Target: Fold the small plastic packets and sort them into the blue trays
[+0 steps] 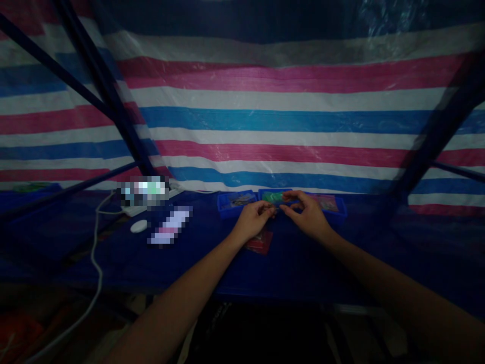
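Piece (277,209), tiny and thin, shows at the fingertips of the left hand (252,221), above the tabletop (303,270) and in front of the trays; it is too small and dim to identify. The left grip is pinched closed and seems to have hold of it. The right grip is parted, thumb and fingers curved around a gap, with nothing visible inside; the right hand (307,217) stands just beside the piece. As far as can be judged, handling of this piece is under way and not finished, since it is up in the fingers and not set down. Red packets (264,245) lie on the tabletop below the left hand, partly hidden by it; whether they are done or waiting cannot be told. Stock remains in all three trays: greyish items in the left tray (224,215), green ones in the middle tray (260,194), reddish ones in the right tray (343,208); no count is possible. No brand or label can be read: the phone (171,225) is pixelated, the white disc (139,226) shows no legible mark, and pale marks on the dark clothing (223,309) are too faint to make out.
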`<state>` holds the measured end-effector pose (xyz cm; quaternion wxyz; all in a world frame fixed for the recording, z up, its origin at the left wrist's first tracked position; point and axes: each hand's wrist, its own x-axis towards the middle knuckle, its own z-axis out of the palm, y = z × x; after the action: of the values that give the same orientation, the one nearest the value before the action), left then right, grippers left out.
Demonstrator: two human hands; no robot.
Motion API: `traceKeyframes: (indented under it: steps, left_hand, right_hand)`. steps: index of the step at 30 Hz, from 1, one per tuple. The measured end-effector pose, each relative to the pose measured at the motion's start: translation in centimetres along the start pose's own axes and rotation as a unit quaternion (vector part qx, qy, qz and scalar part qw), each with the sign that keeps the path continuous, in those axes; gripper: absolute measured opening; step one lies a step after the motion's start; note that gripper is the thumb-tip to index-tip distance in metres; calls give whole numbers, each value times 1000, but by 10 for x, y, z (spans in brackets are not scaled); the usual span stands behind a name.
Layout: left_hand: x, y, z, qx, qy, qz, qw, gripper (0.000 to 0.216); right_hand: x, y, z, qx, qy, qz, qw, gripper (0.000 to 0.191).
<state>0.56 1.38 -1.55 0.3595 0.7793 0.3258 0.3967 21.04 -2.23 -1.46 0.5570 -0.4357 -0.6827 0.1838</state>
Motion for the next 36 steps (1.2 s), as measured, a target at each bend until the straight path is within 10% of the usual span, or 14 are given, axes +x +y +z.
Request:
traceKeyframes:
  steps: [14, 25, 36]
  left_hand:
    - [2, -5, 2, -84, -30, -77, 993, 30]
    - [4, 4, 2, -319, 20, -174, 931, 20]
    - [4, -4, -3, -154, 31, -103, 982, 23]
  right_hand:
    - [2, 7, 2, 86, -15, 48, 995, 30]
    - [-4, -11, 1, -131, -82, -153, 976, 14]
    - [-5, -11, 0, -112, -67, -116, 985, 15]
